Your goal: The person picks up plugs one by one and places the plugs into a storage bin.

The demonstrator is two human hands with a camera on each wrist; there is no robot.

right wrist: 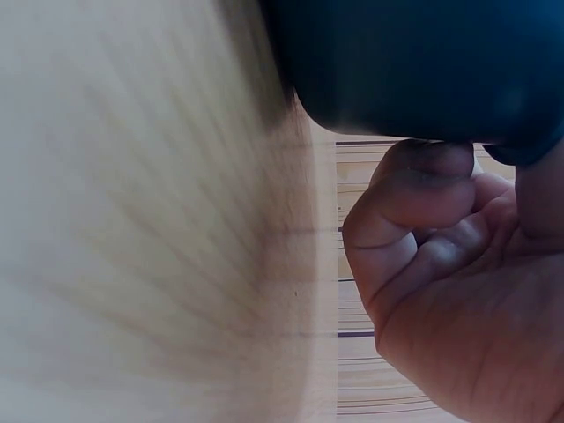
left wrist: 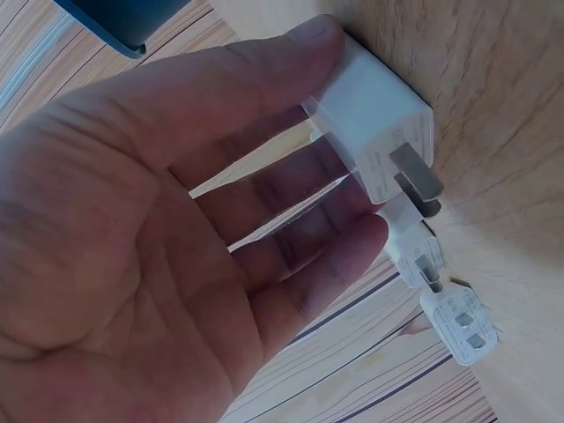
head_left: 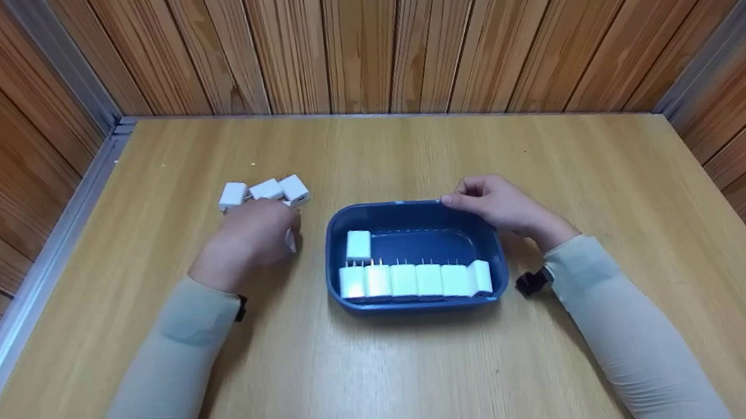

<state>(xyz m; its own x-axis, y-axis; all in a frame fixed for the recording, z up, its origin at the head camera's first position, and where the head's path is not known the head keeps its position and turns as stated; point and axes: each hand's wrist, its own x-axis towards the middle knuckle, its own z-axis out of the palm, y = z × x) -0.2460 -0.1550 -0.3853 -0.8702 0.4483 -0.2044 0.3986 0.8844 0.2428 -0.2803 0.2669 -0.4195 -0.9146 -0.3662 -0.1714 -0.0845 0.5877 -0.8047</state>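
Observation:
My left hand [head_left: 245,238] is at the small group of white charger plugs on the table. In the left wrist view its thumb and fingertips pinch one white charger plug [left wrist: 374,119], whose metal prongs point away from the palm. Further plugs [left wrist: 460,324] lie just beyond it. My right hand [head_left: 502,206] grips the far right corner of a blue plastic box [head_left: 421,309], thumb over the rim and curled fingers [right wrist: 410,198] against the outer wall. Inside the box, several white plugs stand in a row along the near side, with one plug [head_left: 358,245] behind them at the left.
Beyond my left hand lie loose white plugs [head_left: 294,189] on the wooden table [head_left: 395,392]. Wood-panelled walls [head_left: 351,34] enclose the back and both sides. A metal strip [head_left: 26,337] runs along the left table edge.

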